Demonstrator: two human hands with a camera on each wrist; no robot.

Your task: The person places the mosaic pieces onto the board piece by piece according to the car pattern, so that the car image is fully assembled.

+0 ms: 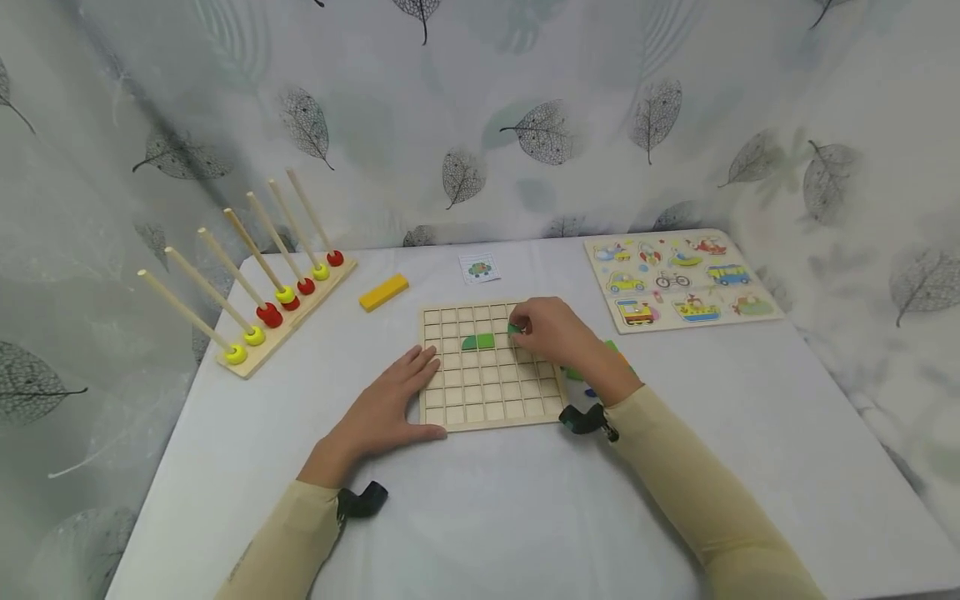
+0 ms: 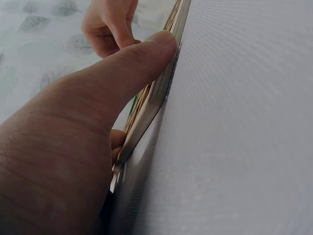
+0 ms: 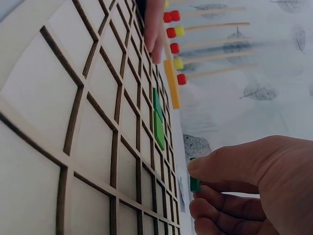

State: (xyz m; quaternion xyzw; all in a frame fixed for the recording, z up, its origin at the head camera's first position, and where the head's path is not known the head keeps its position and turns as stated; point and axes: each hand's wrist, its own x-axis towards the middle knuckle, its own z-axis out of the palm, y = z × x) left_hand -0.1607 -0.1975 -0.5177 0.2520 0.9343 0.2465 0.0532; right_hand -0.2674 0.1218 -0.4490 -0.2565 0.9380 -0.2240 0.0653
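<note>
A wooden grid board (image 1: pixel 480 408) lies on the white table. My left hand (image 1: pixel 382 408) rests at its left side, fingers extended over the edge and thumb along the near corner; the left wrist view shows that thumb (image 2: pixel 146 54) against the board's side. Between thumb and fingertips, my right hand (image 1: pixel 558 333) pinches a small green block (image 3: pixel 195 186) just above the board's upper right part. Two green pieces sit side by side in the grid: a bright green square (image 1: pixel 486 341) and a darker one with a rounded corner (image 1: pixel 469 342).
More coloured pieces (image 1: pixel 574 374) lie right of the board, partly hidden by my right forearm. A picture card (image 1: pixel 479 268) and a yellow block (image 1: pixel 384 292) lie beyond it. At left stands a peg rack (image 1: pixel 300 315) with beads; a vehicle puzzle (image 1: pixel 675 300) lies at right.
</note>
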